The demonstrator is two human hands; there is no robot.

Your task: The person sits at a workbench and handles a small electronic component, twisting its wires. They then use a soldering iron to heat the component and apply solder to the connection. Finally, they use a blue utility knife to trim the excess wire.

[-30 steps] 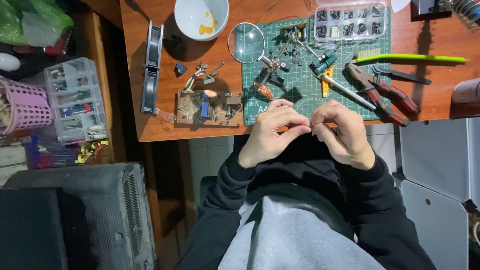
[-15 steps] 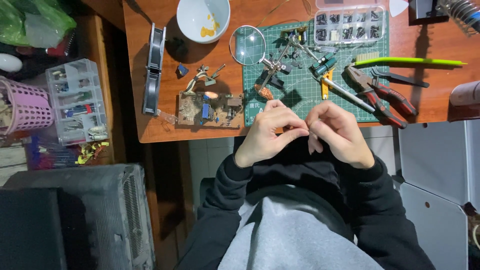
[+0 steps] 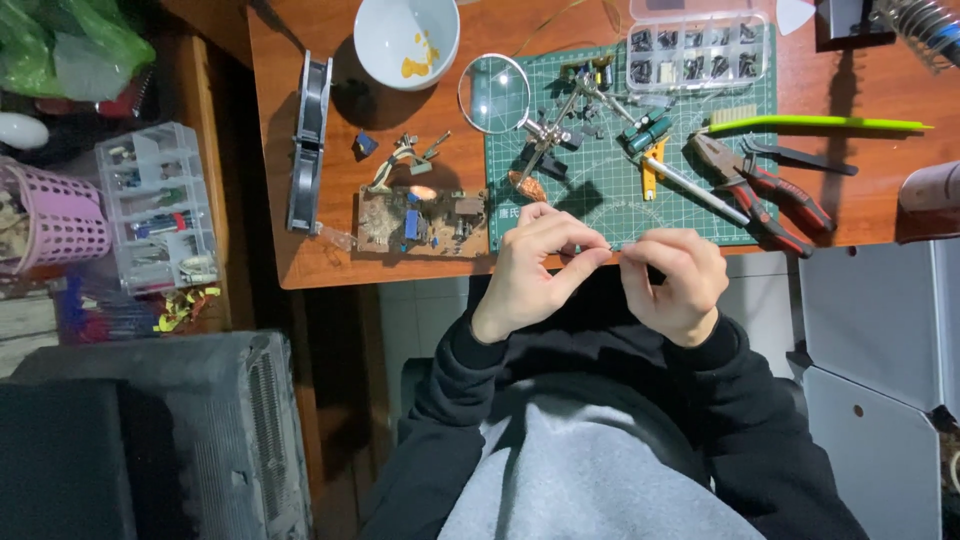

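Off the desk's left edge a pink basket (image 3: 62, 215) and a clear drawer box (image 3: 160, 208) stand on a lower surface, with a grey ribbed case (image 3: 190, 440) nearer the person. On the desk (image 3: 300, 265) itself, a black fan (image 3: 308, 143) stands on edge near the left edge, and a white bowl (image 3: 406, 38) with yellow smears sits at the far edge. A brown circuit board (image 3: 420, 222) lies close to the near edge, loose wires (image 3: 405, 155) just beyond it. Right of the board lies a green mat (image 3: 620, 195), reaching to the near edge; a magnifier (image 3: 494, 93) on a clip stand rises over its left side. At the mat's far right corner sits a clear parts box (image 3: 698, 48). Red pliers (image 3: 765, 190) lie across the mat's right edge, a green pen (image 3: 815, 124) beyond them, and a soldering-iron stand (image 3: 915, 25) shows at the desk's far right corner. Both hands hover just off the near edge, in front of the mat. The left hand (image 3: 530, 270) has thumb and forefinger pinched together on one end of a thin wire (image 3: 612, 247); the right hand (image 3: 672, 285) is curled, its fingertips pinching the other end. The wire is very small and spans the short gap between the two hands, above the person's dark sleeves.
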